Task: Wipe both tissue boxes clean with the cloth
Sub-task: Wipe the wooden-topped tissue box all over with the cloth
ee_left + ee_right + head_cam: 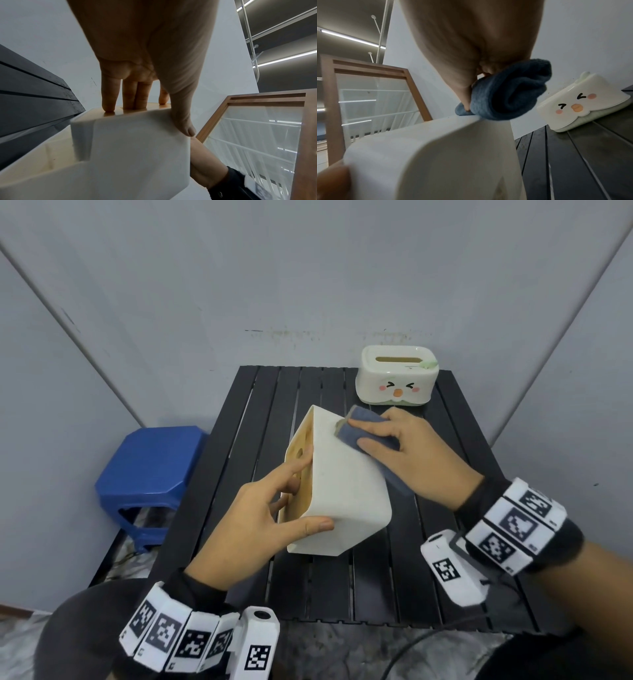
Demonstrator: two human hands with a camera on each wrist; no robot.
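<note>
A plain cream tissue box (346, 484) (133, 148) (436, 155) with a wooden lid is tipped on its side over the middle of the black slatted table (394, 577). My left hand (267, 511) (147, 94) grips its near end, fingers on the wooden lid and thumb on the white side. My right hand (404, 450) holds a folded blue cloth (363, 433) (505, 94) and presses it on the box's far upper edge. A second cream tissue box with a duck face (397, 378) (583, 102) stands at the table's back right.
A blue plastic stool (150, 474) stands left of the table. Grey walls close the corner behind. A black cable (428, 642) lies on the floor by the table's near edge.
</note>
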